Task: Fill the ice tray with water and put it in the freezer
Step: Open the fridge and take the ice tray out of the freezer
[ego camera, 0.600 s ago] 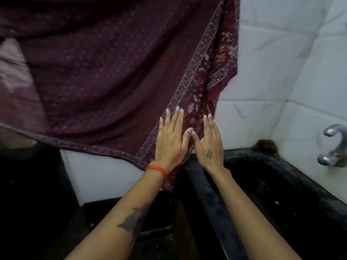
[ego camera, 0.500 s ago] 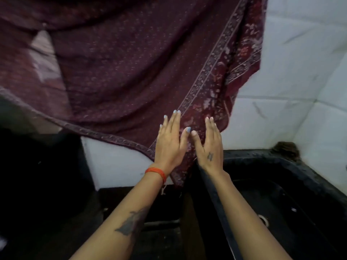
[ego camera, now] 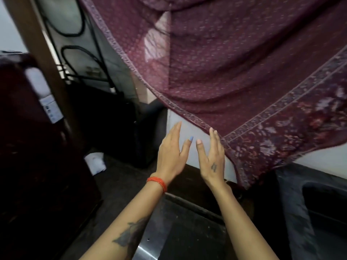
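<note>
Swinging left now, my view has left the tap behind and the sink has slid off to the lower right of the frame, while my hands have come off the maroon cloth [ego camera: 234, 72] they were flat against a moment ago. My left hand [ego camera: 171, 154] and right hand [ego camera: 211, 156] are up in the middle of the frame, side by side but apart, fingers straight and loose, holding nothing. The right fingertips sit just at the cloth's stitched lower edge; whether they touch it I can't tell. An orange band [ego camera: 157, 182] is on my left wrist.

No ice tray in sight anywhere, so filling hasn't begun as far as I can judge. The dark sink [ego camera: 319, 203] shows at lower right, the black counter [ego camera: 187, 231] runs under my forearms, and a dark maroon cabinet, probably the fridge [ego camera: 37, 147], fills the left side.

I reckon I'm hunting for the tray, and the freezer is the likely place. To do it well: keep turning left, get one hand on the fridge handle, keep the other free for the tray, and carry it level back to the sink.
</note>
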